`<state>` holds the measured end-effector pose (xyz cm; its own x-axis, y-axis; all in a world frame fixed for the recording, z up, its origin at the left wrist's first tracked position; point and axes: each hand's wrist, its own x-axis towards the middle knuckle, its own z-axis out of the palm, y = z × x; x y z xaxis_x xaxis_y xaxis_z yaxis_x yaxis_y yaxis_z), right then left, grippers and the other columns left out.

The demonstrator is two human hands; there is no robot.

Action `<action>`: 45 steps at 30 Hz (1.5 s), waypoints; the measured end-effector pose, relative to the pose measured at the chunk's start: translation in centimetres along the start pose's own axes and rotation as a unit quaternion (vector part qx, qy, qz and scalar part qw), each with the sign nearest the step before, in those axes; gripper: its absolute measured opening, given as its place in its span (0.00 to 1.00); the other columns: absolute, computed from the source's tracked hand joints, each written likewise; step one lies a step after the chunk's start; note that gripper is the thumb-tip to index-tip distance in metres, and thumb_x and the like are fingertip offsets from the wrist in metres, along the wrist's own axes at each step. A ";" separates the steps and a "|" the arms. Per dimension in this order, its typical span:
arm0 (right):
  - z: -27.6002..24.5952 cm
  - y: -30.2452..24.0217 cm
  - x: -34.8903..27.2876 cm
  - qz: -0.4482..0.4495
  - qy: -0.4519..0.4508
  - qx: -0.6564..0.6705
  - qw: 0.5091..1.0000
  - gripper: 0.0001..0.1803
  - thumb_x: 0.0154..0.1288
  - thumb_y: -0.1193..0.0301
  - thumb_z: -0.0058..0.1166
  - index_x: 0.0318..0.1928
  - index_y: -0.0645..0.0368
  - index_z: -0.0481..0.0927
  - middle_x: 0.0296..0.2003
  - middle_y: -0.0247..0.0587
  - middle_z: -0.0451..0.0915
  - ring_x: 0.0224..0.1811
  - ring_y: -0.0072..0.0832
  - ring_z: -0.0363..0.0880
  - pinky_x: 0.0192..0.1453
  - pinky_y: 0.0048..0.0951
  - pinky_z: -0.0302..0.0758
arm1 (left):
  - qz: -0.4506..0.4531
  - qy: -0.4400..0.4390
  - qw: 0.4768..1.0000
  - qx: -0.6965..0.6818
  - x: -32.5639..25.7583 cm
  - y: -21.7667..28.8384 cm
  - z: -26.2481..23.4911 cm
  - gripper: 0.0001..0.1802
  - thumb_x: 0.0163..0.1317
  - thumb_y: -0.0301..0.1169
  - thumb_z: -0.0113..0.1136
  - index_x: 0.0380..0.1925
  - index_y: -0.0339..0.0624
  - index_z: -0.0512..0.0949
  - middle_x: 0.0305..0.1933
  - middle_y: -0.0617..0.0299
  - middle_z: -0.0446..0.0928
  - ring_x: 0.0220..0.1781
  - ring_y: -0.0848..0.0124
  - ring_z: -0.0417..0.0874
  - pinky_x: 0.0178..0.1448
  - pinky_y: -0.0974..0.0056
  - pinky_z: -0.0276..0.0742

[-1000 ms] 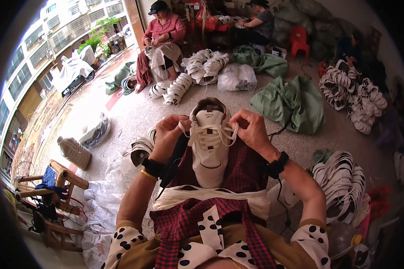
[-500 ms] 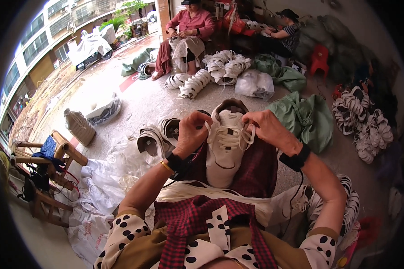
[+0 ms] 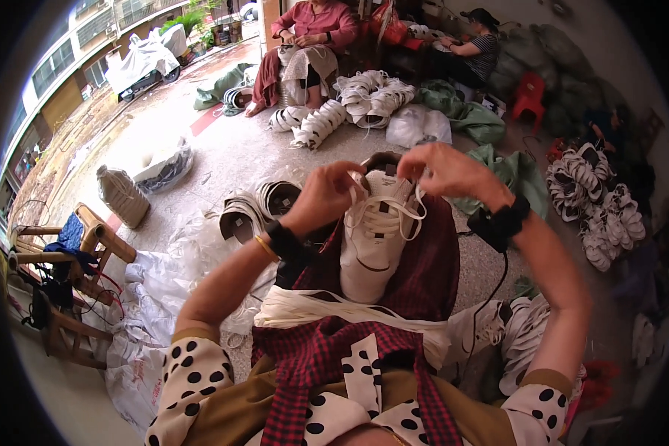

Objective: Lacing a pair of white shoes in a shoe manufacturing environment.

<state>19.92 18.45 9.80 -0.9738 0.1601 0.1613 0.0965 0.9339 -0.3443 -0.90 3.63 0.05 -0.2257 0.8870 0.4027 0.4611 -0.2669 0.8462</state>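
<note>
A white sneaker (image 3: 368, 271) lies on my lap over a dark red checked cloth, toe toward me and heel opening away. Its cream shoelace (image 3: 384, 215) runs across the tongue, with a loose loop hanging at the right side. My left hand (image 3: 323, 195) is closed at the upper left eyelets, fingertips pinched on the lace. At the upper right of the collar, my right hand (image 3: 453, 175) is closed too, pinching the lace; its fingers partly cover the shoe's edge. A bundle of cream laces (image 3: 342, 311) lies across my lap, nearer to me than the toe.
Stacked shoes (image 3: 241, 215) stand left of my lap, and more shoe piles (image 3: 372, 97) lie ahead. Others (image 3: 613, 223) are at the far right. Two people sit at the back. A bamboo stool (image 3: 89, 253) and white plastic sheeting (image 3: 152, 312) are on the left.
Both hands have moved up and away from me along the shoe, toward its collar. The right hand has risen more, and the lace loop now hangs below it.
</note>
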 end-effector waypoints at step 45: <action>5.3 1.1 -0.2 0.046 0.157 -0.048 0.985 0.11 0.67 0.65 0.57 0.44 0.59 0.83 0.40 0.46 0.81 0.39 0.33 0.79 0.46 0.34 0.76 | 0.051 -0.118 0.965 0.229 3.6 3.5 -4.2 0.15 0.63 0.36 0.65 0.46 0.38 0.82 0.33 0.60 0.84 0.34 0.73 0.84 0.40 0.65 0.80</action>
<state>19.16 17.70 4.45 -0.8499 0.3219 0.4172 0.2141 0.9344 -0.2847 -3.73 4.36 5.92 0.0169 0.9404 0.3396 0.8138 -0.2103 0.5418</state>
